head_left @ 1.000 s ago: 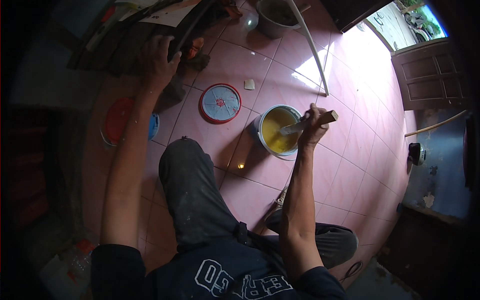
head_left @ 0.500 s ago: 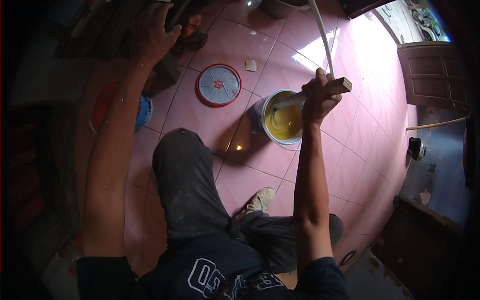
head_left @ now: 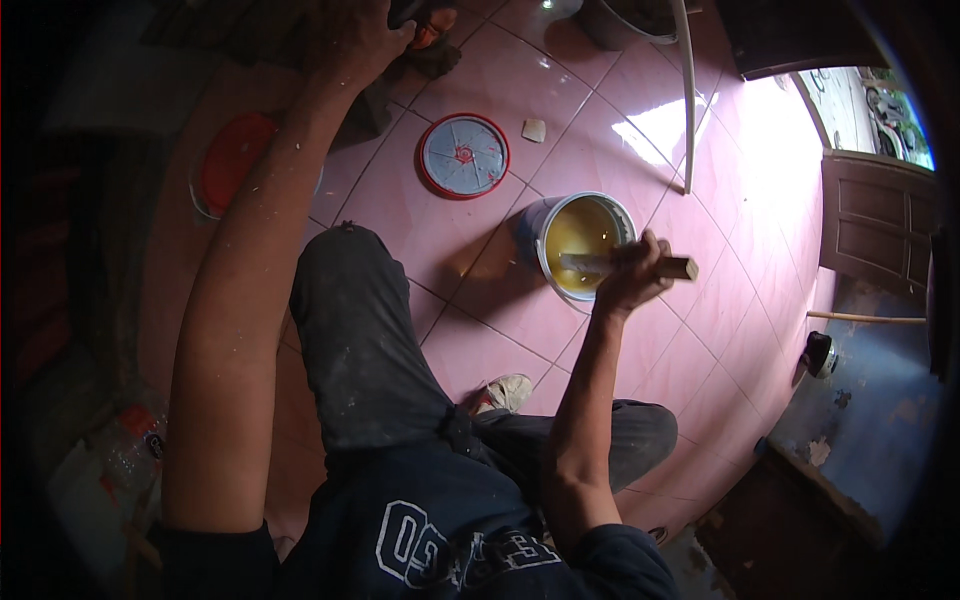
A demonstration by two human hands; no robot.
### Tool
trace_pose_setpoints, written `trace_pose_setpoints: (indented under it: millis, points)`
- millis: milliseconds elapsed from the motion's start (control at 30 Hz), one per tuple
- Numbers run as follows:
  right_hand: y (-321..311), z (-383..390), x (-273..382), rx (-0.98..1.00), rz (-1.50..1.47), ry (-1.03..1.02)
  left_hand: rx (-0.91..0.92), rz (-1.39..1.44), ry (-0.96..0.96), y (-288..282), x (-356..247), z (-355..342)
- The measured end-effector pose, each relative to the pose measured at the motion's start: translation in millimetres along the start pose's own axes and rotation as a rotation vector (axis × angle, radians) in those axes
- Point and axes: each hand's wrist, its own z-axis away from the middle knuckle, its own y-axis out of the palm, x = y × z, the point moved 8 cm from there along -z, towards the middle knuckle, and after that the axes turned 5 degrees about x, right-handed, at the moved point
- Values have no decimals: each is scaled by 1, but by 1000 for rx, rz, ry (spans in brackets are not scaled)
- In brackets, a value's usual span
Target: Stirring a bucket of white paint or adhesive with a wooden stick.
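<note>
My right hand (head_left: 635,270) is closed around a wooden stick (head_left: 682,267), whose wet end dips into yellowish liquid (head_left: 582,228) inside a pale bucket (head_left: 540,232) on the floor. My left hand (head_left: 375,42) reaches to the upper edge, against a dark object (head_left: 404,12); its fingers are too shadowed and cropped to read. A grey lid with a red rim (head_left: 463,155) lies left of the bucket, beside a small pale square (head_left: 533,130). A red lid (head_left: 235,162) sits partly behind my left forearm.
Pink tiles (head_left: 480,320) surround my bent knee (head_left: 335,300). A grey tub (head_left: 620,25) stands at the back, near a long white pole (head_left: 690,120). An open brown door (head_left: 875,200) leads to daylight on the right. A plastic bottle (head_left: 135,445) lies lower left.
My left hand has moved up and right in view. My right hand, with the stick in the bucket, rose and then came lower. The view has shifted slightly.
</note>
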Motion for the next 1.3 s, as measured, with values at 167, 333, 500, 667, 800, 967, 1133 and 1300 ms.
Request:
trace_pose_setpoints:
  millis: [167,333,500,667,800,967,1133,1300]
  points:
    - [61,-41,-5,127,-77,18,56,116,-36,7,-2,-4]
    - [38,-66,-13,61,-190,-20,99,104,-78,-5,4,-8]
    - [5,-32,9,147,283,-230,23,93,-78,6,5,-6]
    - [-33,-13,8,-35,48,28,38,66,-94,6,8,-4]
    - [-26,-13,-3,55,-168,117,-29,109,-57,-3,4,-4]
    - [-5,-31,-30,116,-39,43,-31,57,-55,4,3,-5]
    - [-6,-60,-17,-145,-89,25,25,3,-71,7,11,-7]
    - [11,-56,-18,-194,-90,-60,46,53,-87,14,9,-6]
